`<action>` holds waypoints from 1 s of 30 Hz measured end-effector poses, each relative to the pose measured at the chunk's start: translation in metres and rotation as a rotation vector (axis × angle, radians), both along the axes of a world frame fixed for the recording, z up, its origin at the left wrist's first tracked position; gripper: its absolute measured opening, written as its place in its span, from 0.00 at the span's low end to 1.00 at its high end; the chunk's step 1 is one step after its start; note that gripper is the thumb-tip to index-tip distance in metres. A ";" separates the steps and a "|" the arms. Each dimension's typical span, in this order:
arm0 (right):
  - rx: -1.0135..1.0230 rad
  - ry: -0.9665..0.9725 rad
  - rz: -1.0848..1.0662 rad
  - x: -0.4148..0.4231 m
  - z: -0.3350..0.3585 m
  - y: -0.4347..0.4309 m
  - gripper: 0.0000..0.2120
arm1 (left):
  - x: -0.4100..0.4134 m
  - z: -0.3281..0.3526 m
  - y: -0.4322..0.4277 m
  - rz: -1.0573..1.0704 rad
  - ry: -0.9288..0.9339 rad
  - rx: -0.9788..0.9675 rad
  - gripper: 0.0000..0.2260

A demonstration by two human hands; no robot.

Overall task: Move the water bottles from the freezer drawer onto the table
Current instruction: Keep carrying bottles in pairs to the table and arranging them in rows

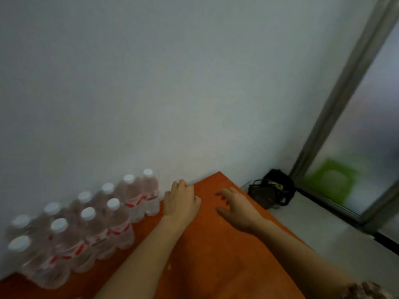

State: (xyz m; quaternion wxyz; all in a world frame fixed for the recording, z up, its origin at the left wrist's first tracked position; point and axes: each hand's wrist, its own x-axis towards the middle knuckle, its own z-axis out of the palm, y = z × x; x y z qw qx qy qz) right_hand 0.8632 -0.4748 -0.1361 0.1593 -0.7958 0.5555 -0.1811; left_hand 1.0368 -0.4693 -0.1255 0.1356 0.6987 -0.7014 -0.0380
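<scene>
Water bottles (117, 223) upright on table (216, 260), just left of empty hands (181, 200) (236, 209)

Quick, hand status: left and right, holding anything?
Left hand: open, fingers loosely bent, holds nothing, beside the water bottles.
Right hand: open, fingers spread above the table, holds nothing.

Ten water bottles (87, 233); two hands (181, 199) (236, 209); one table (216, 251); one bag (272, 189).
</scene>
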 end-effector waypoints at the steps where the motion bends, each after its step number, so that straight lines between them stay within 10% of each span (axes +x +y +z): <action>1: -0.005 0.001 -0.056 -0.028 0.004 0.008 0.21 | -0.028 0.002 -0.001 -0.046 -0.002 0.003 0.16; 30: 0.125 0.248 -1.158 -0.760 0.025 0.434 0.25 | -0.842 0.010 0.285 -0.979 0.031 0.029 0.22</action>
